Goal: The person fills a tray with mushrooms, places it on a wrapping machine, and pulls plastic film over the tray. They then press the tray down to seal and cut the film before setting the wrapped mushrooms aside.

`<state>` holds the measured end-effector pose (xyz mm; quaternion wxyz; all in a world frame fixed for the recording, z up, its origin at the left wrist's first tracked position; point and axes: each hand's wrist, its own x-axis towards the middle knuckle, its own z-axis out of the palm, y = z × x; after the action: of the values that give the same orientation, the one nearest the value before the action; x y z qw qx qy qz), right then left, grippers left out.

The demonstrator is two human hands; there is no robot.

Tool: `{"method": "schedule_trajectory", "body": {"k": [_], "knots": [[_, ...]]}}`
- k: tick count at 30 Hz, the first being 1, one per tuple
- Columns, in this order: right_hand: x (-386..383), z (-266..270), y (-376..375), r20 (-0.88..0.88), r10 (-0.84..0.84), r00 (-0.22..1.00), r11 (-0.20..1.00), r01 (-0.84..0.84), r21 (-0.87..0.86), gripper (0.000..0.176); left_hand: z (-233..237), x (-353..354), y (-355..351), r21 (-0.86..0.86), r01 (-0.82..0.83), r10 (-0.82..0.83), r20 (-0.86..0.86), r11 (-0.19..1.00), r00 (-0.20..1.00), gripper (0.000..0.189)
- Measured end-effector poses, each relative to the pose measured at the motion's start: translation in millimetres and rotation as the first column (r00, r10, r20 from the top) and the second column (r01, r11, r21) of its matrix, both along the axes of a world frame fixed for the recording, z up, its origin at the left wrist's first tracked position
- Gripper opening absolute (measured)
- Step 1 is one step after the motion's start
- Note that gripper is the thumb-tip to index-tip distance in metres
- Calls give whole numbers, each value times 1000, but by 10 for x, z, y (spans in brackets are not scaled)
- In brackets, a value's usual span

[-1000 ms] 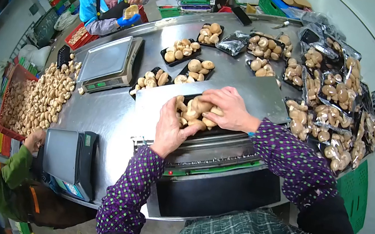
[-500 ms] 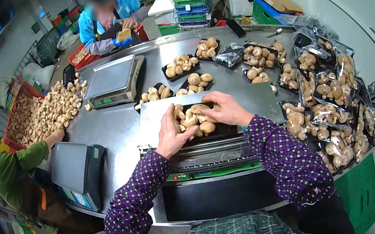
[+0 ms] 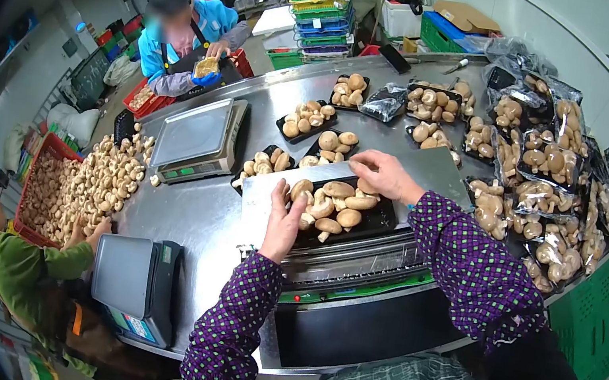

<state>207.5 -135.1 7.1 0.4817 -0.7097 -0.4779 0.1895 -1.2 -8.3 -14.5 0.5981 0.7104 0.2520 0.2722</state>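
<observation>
A black tray of brown mushrooms [image 3: 336,204] lies on the metal plate of the wrapping machine [image 3: 356,267] before me. My left hand [image 3: 284,223] is at the tray's left end, fingers apart, with its fingertips beside a mushroom. At the tray's far right, my right hand [image 3: 383,177] has its fingers bent over the edge mushrooms; whether it grips one is hard to make out. Clear film shows on the machine just in front of the tray. Unwrapped trays of mushrooms [image 3: 308,119] sit behind the plate.
Wrapped mushroom packs [image 3: 547,162] are piled on the right. Two scales [image 3: 197,132] [image 3: 125,273] stand on the left, near loose mushrooms [image 3: 100,184] and a red crate [image 3: 28,204]. One person in green [image 3: 25,272] reaches into the mushrooms; another in blue [image 3: 154,52] holds something yellowish across the table.
My left hand has opened away from the mushrooms, and more of the tray shows. My right hand has drawn back to its far edge. The view has shifted slightly.
</observation>
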Motion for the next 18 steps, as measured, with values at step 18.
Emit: {"method": "schedule_trajectory", "body": {"k": [18], "knots": [[-324, 137, -1484, 12, -72, 997, 853, 68, -517, 29, 153, -949, -221, 378, 184, 128, -665, 907, 735, 36]]}}
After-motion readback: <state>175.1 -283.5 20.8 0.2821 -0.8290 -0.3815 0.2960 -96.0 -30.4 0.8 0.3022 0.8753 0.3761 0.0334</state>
